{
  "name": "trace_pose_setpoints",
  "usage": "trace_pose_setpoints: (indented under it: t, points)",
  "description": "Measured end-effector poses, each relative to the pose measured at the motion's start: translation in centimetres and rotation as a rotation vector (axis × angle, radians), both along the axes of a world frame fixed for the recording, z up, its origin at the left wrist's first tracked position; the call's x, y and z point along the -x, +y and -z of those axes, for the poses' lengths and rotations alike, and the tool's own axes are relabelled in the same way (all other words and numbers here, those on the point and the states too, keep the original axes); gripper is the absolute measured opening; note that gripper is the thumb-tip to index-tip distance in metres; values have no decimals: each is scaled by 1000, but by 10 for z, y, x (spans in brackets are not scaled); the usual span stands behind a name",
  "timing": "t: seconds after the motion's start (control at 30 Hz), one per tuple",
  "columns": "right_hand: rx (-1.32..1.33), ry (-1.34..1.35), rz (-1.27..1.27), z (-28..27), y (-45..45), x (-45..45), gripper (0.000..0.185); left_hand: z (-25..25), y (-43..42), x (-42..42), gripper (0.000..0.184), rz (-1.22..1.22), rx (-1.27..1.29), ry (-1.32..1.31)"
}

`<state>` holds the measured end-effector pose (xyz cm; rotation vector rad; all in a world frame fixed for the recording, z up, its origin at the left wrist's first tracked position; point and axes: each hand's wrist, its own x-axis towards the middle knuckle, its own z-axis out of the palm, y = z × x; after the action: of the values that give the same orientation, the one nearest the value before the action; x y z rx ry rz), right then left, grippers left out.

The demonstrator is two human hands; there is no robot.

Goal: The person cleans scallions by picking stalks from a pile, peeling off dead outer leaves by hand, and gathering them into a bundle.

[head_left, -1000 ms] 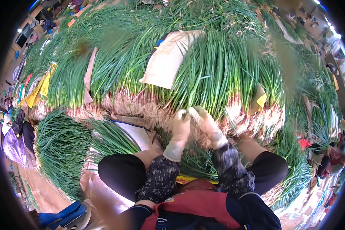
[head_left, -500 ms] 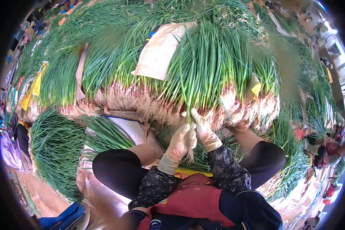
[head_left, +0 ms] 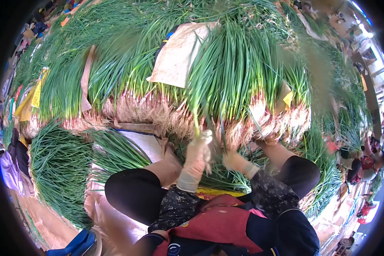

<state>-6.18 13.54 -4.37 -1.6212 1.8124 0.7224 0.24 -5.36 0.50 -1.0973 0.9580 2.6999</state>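
Gripping a green stalk (head_left: 196, 121), the gloved left hand (head_left: 196, 155) has its fingers curled closed around the lower stem; the upper part extends ahead of the fingers and overlaps, in this view, the row of greens (head_left: 239, 72). The right hand (head_left: 238, 163), beside the left and apart from it, is blurred, its fingers seemingly part-bent; whether it has hold of the dark narrow strand (head_left: 223, 135) just ahead of it cannot be told. Beyond both hands, pale roots (head_left: 158, 113) face the person, and a paper sheet (head_left: 182, 57) lies over the leaves. Well to the left of the left hand rests a heap of greens (head_left: 62, 170). Good handling here probably calls for a light, steady hold low on the stem, firm enough to prevent turning yet gentle enough to avoid bruising. Any pull by the right hand is best made along the stem, since a sideways tug could snap it.
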Motion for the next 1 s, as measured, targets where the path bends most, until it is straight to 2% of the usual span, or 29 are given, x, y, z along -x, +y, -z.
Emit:
trace_pose_setpoints:
  t: [0.03,0.07,0.17,0.23,0.27,0.3,0.33,0.37,0.43,0.47,0.53,0.57,0.6,0.63,0.67,0.73,0.8,0.83,0.9,0.93,1.0]
  points:
    - [-95,-275,643,62,58,-26,36,7,-9,-1,25,-79,-43,71]
    - [-254,-340,640,39,84,-30,46,23,-18,0,27,-87,15,87]
    - [-39,-132,666,-20,13,-8,47,42,-26,8,30,-152,161,85]
    - [554,-60,1035,-61,-67,22,52,46,-28,10,30,-172,312,53]
    - [628,-6,1112,-64,-100,46,57,48,-27,12,30,-168,419,30]
    - [673,25,1143,-44,-121,71,59,48,-27,16,30,-164,529,11]
    - [576,104,1168,-15,-142,99,63,42,-25,18,31,-194,438,-9]
    - [488,145,1266,4,-155,121,59,42,-23,18,32,-203,502,-4]
    - [849,-166,1432,10,-147,129,48,52,-18,22,32,-268,671,70]
    - [904,-546,1703,-33,-143,115,36,62,-15,25,31,-327,778,136]
    - [1041,-899,1870,13,-121,91,32,56,-9,25,24,-112,622,63]
    - [1008,-870,1810,3,-112,80,31,46,-7,25,21,4,546,30]
    - [978,-841,1749,-8,-103,67,30,10,-1,26,19,16,258,-28]
    - [839,-610,1540,-62,-99,53,30,11,7,25,19,32,238,-1]
    - [837,-702,1705,-76,-99,46,28,15,14,24,20,47,220,29]
    - [947,-584,1587,-76,-98,42,27,26,19,20,24,107,232,65]
    - [1132,-501,1451,-79,-98,32,26,32,20,19,22,45,165,97]
    - [1127,-612,1595,-77,-98,33,26,34,21,18,21,13,130,116]
    - [1097,-842,1871,-56,-97,37,25,24,21,16,22,-32,-162,202]
    - [1263,-1119,1957,-22,-97,38,25,33,17,13,24,-29,-333,280]
    - [1384,-1106,1841,-13,-89,44,27,27,10,7,29,32,-611,483]
